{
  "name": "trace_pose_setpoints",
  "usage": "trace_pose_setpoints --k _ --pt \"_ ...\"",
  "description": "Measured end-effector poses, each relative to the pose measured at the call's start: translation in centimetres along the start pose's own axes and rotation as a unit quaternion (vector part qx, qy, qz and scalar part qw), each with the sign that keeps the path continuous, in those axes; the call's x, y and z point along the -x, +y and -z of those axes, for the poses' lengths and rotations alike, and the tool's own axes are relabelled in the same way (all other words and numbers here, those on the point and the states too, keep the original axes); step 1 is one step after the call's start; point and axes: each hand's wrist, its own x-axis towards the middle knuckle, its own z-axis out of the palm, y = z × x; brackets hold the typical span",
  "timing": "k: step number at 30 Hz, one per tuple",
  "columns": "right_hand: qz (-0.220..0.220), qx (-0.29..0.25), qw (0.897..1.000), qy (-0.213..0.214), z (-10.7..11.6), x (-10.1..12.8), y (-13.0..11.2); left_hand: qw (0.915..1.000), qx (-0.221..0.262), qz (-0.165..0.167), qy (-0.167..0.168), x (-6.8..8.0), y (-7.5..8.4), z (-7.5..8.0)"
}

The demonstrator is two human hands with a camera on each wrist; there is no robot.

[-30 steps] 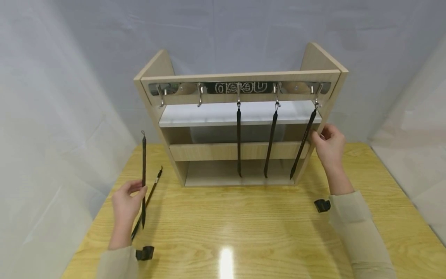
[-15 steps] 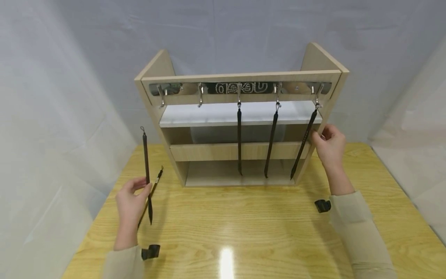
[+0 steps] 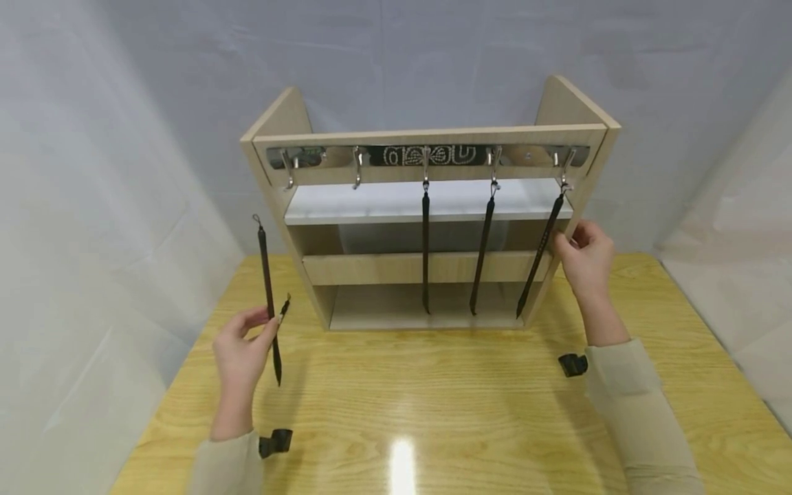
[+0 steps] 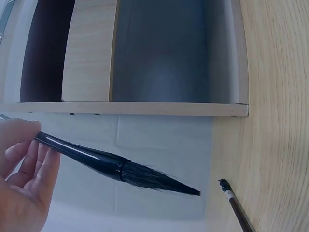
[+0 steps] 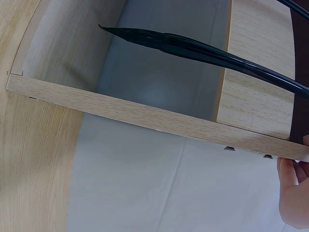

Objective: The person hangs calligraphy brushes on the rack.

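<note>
My left hand (image 3: 244, 347) pinches a dark calligraphy brush (image 3: 266, 271) by its handle, left of the wooden shelf (image 3: 396, 269). The brush stands nearly upright, hanging loop on top and tip down; black bristles (image 4: 157, 181) show in the left wrist view. Behind that hand, another brush (image 4: 237, 209) lies on the table, partly hidden in the head view. On the far side, my right hand (image 3: 584, 265) grips the shelf's right side panel between thumb and fingers. Three brushes hang by loops from the hooks: one in the middle (image 3: 425, 247), one right of it (image 3: 482, 254), one far right (image 3: 540, 254).
A metal hook rail (image 3: 427, 156) runs along the shelf's top front board. Its two left hooks, the outer hook (image 3: 287, 168) and the inner hook (image 3: 357, 168), carry nothing. Pale sheeting (image 3: 383, 62) surrounds the yellow wooden table (image 3: 470, 399).
My left hand has moved right and slightly away from me with the brush, whose top now leans left. It covers more of the lying brush. My right hand has stayed on the shelf.
</note>
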Motion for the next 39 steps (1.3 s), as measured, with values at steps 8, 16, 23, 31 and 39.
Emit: trace_pose_setpoints --k 8,16,23,31,39 --pt "-0.004 0.006 1.000 0.000 -0.1 0.0 -0.3 1.0000 -0.007 -0.003 0.003 0.9 5.6 -0.6" --pt "-0.011 0.010 1.000 -0.001 -0.1 0.0 -0.3 0.9998 -0.002 0.015 -0.012 1.1 7.5 -1.3" --pt "-0.012 0.003 1.000 0.002 -0.1 0.1 -0.3 0.9997 0.005 0.008 -0.022 1.0 7.6 -2.3" --pt "-0.007 0.002 1.000 0.002 0.0 0.2 -0.4 0.9981 0.052 -0.016 -0.030 1.1 8.2 -3.4" --pt "-0.008 0.007 1.000 0.007 0.0 0.2 -0.4 0.9972 0.060 -0.031 -0.032 1.1 8.6 -4.2"
